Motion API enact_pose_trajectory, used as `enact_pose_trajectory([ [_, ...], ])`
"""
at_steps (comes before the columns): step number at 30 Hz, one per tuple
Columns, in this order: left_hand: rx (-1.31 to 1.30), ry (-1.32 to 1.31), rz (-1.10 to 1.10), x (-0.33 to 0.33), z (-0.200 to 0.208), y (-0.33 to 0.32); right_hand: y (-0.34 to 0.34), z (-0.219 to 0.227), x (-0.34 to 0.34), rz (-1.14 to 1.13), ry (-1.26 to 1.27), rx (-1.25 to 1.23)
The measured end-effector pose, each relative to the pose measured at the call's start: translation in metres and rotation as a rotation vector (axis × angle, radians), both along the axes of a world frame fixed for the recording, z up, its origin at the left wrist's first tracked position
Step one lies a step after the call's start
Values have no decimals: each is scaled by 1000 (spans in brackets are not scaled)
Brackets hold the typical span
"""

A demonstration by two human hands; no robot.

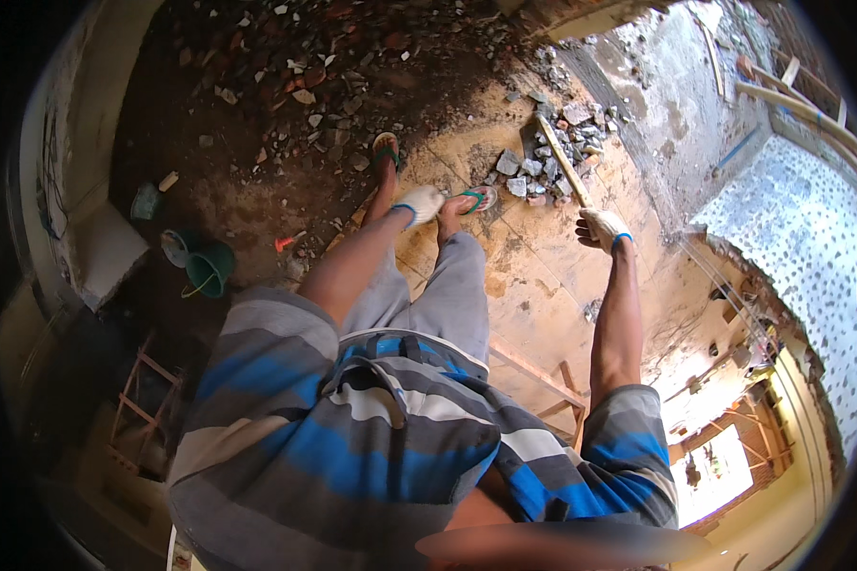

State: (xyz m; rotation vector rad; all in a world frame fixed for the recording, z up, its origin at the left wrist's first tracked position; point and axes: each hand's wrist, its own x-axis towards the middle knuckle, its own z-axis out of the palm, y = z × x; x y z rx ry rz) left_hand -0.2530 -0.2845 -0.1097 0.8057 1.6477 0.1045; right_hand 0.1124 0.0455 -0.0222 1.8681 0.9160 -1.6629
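My right hand (pixel 604 228), in a pale glove with a blue cuff and bare fingertips, is closed round the end of a long wooden handle (pixel 566 164). The handle slants away into a heap of broken grey stone and concrete (pixel 533 175); whatever tool head it has cannot be made out. My left hand (pixel 421 204), gloved likewise, is low beside my lower legs, between my two sandalled feet. Its fingers are hidden, so its grip does not show. A green-strapped sandal (pixel 482 199) is close to the rubble heap.
Loose rubble (pixel 324 95) covers the dark ground ahead. At left stand a green bucket (pixel 209 268) and a grey container (pixel 146 202), with a small red object (pixel 285 244) nearby. Tan floor tiles (pixel 533 276) lie at right, beside a spotted wall (pixel 781 228) and timber pieces (pixel 809 114).
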Motion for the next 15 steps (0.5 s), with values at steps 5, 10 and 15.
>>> enact_pose_trajectory([
  [5,-236,144,129,-124,-6,-90,-16,-45,-86,122,-155,17],
  [10,-386,100,317,-198,-2,-135,-64,-54,-149,380,-105,203],
  [15,-231,65,505,-193,-21,-149,-118,4,-147,253,-85,294],
])
